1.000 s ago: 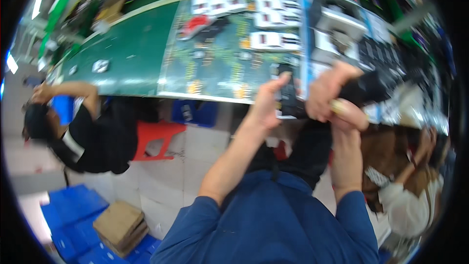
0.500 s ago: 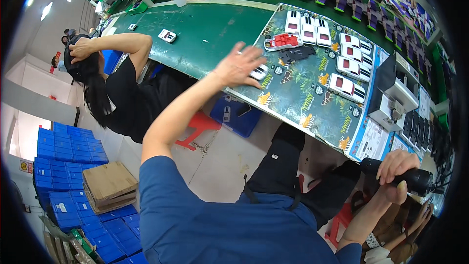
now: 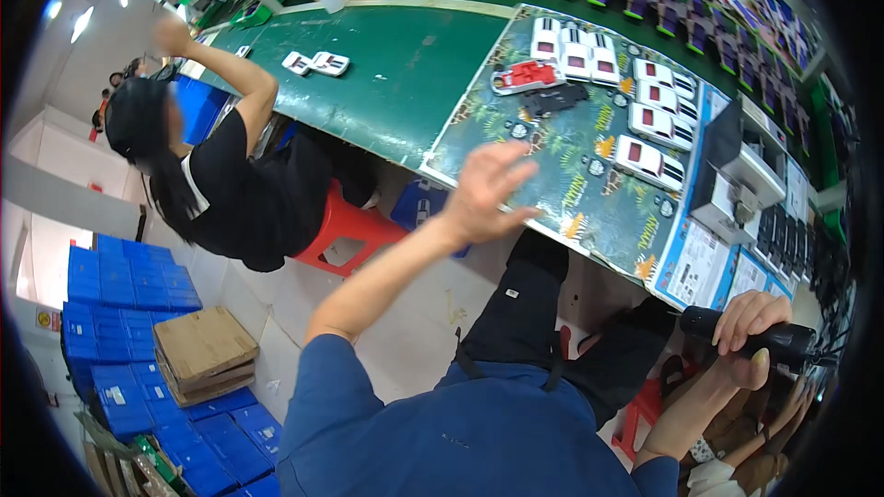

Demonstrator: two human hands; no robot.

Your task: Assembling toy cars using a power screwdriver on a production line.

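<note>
My left hand (image 3: 490,186) hovers over the near edge of the printed mat (image 3: 557,152), fingers spread and holding nothing. At the lower right my right hand (image 3: 748,329) wraps round a black cylindrical power tool, seemingly an electric screwdriver (image 3: 792,342); its tip cannot be made out. White toy cars with black stripes stand in two groups on the mat, one upright group (image 3: 576,57) at the back and a row (image 3: 649,161) along the right. Beyond my left hand lie a red-and-white toy car part (image 3: 527,76) and a black car base (image 3: 554,99).
Two white toy cars (image 3: 329,63) sit on the green table (image 3: 387,83) to the left. A co-worker in black (image 3: 239,184) sits there on a red stool (image 3: 345,235). A grey metal fixture (image 3: 737,179) stands right of the mat. Blue crates (image 3: 129,331) are stacked at lower left.
The white toy car under my left hand has gone left onto the green table, beside another car. My left hand has drawn back toward me. The co-worker's arm has lifted away from the head.
</note>
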